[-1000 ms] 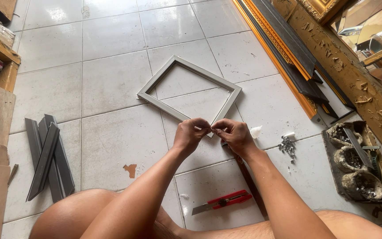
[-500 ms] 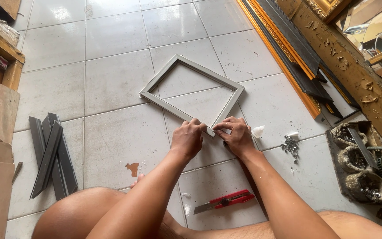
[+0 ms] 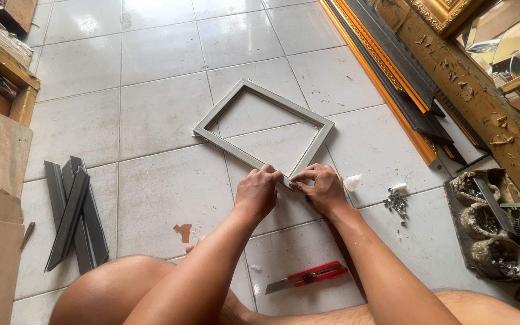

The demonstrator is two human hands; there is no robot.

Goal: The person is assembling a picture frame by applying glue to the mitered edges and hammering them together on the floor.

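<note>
White tiled floor (image 3: 151, 114). Grey square frame (image 3: 218, 111) flat on tiles, nearest corner pinched between left hand (image 3: 258, 191) and right hand (image 3: 321, 188), fingers closed on it. Red utility knife (image 3: 308, 277) near; grey strips (image 3: 73, 210) well left; screws (image 3: 397, 201) right.
</note>
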